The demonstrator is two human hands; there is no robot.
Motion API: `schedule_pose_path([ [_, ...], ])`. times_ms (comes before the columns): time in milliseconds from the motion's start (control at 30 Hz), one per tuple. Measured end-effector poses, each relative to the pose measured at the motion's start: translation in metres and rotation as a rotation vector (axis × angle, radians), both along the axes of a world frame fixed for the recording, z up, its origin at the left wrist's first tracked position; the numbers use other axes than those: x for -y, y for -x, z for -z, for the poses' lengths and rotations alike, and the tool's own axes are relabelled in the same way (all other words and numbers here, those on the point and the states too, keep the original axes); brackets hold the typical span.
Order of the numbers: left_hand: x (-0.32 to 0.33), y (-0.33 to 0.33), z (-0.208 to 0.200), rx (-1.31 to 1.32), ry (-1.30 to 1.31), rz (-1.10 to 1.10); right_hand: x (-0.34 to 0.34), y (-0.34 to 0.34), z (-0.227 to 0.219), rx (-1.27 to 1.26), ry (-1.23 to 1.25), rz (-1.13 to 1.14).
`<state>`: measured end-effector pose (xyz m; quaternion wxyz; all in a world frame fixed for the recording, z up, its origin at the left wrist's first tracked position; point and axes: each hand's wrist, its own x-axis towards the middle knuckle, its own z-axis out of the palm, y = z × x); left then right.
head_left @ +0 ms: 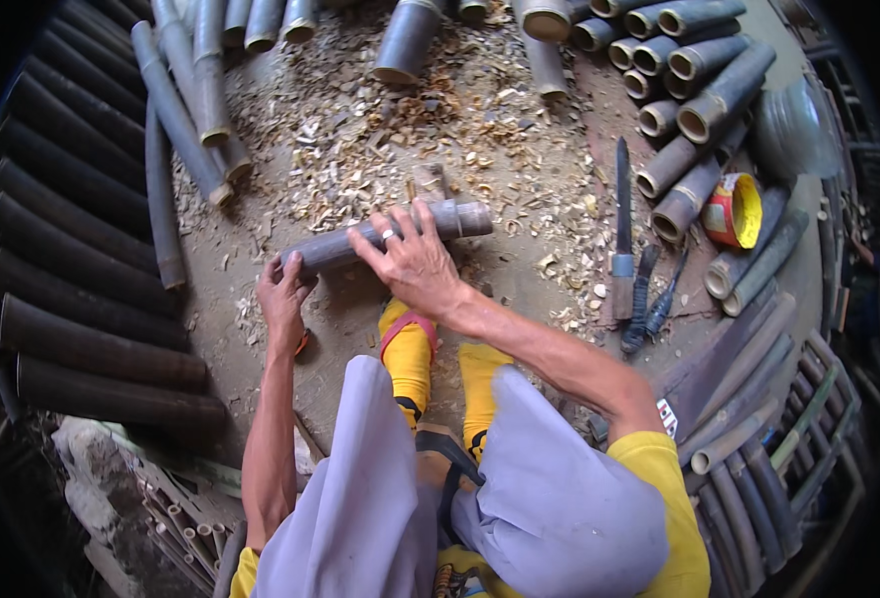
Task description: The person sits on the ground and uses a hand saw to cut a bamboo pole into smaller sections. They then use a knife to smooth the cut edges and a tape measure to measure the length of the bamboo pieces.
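A dark grey bamboo tube [335, 247] lies slantwise in front of me, its pale trimmed end pointing right. The fingers of my left hand [283, 299] grip its left end. Across its middle lies my right hand [415, 267], fingers curved over the top, a ring on one of them; the thumb is hidden. Behind the tube a short wooden stub [429, 180] rises from the ground. My feet in yellow socks [409, 359] are just below the tube, a red band around the left one.
Wood shavings [360, 130] cover the ground ahead. At right lie a long-bladed knife [622, 214], two dark-handled tools [641, 299] and a red-yellow can [734, 211]. Bamboo tubes are stacked at the left [81, 259] and the upper right [719, 95]; more [410, 40] lie at the far side.
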<state>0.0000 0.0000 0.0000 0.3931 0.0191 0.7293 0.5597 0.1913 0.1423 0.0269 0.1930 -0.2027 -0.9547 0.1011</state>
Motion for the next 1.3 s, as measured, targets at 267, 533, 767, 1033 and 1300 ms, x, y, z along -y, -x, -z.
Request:
schedule_pose_path([
  [267,-0.004,-0.012,-0.017,0.002,-0.021,0.012,-0.031,-0.201,-0.013,-0.225,0.139,0.813],
  [533,-0.003,-0.004,-0.011,0.075,-0.04,0.023,-0.04,-0.387,0.04,0.294,0.368,1.252],
  [767,-0.004,-0.006,-0.016,0.125,-0.038,-0.018,-0.053,-0.343,0.024,0.354,0.468,1.203],
  [1033,-0.006,-0.005,-0.011,0.138,-0.074,-0.052,-0.066,-0.354,0.041,0.289,0.38,1.145],
  [1300,-0.005,-0.005,-0.011,0.162,-0.094,-0.079,0.012,-0.179,-0.04,-0.105,0.985,0.661],
])
